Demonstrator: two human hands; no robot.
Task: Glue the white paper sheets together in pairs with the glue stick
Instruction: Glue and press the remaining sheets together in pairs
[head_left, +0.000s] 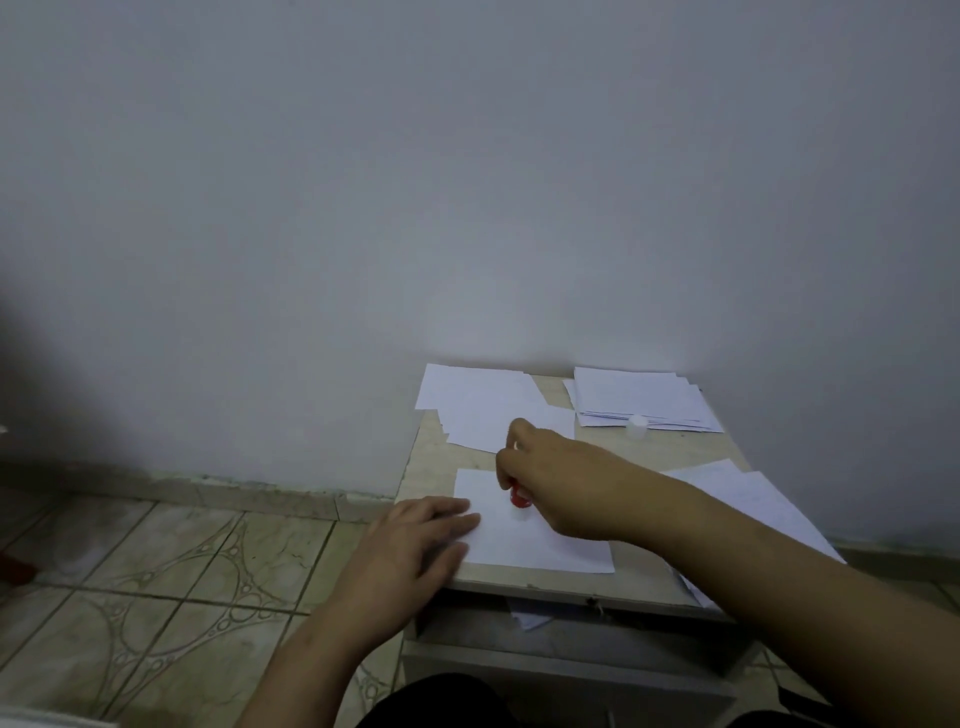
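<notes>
Pressing our left hand (415, 540) flat, fingers straight and spread, on the near-left corner of the white sheet (540, 535) at the table's (613, 452) front edge, we curl our right hand (545, 467) around the red glue stick (518, 496), its tip touching that sheet.

We see a small pale worktop (670, 452) against the wall. On it lie a single white sheet (540, 540) at the front, loose sheets (483, 405) behind, a stack (639, 400), more paper (748, 493) at right and a white cap (637, 427).
</notes>
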